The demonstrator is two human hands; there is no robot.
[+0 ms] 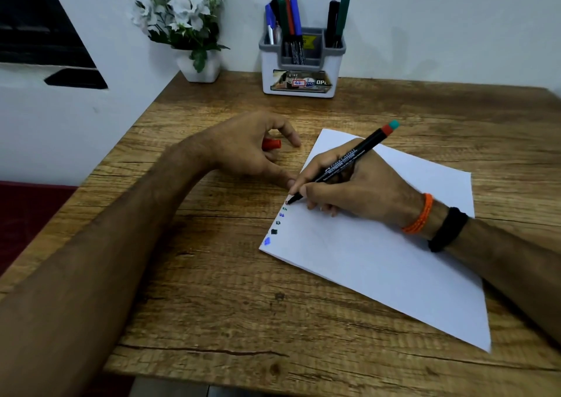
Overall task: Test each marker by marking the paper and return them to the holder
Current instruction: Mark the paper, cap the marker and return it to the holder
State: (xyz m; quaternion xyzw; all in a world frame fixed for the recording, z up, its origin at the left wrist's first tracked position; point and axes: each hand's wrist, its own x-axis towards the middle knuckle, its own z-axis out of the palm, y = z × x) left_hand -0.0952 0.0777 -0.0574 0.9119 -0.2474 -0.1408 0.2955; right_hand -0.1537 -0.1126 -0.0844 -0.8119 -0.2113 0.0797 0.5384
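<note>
While the right hand [349,190] grips the marker [349,159], tip at the paper's [379,244] left edge, the left hand [243,150] beside it curls round a red cap [271,144] — half hidden; the holder [300,62] stands beyond.

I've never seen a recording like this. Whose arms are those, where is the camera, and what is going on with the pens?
No machine here: a person wears a camera on the head, looking down at their own arms. The right hand grips a black marker, its tip on the edge of the white paper beside a row of small test marks. The left hand holds the marker's red cap. On the wooden table, a holder keeps the other markers, next to a flower pot.
</note>
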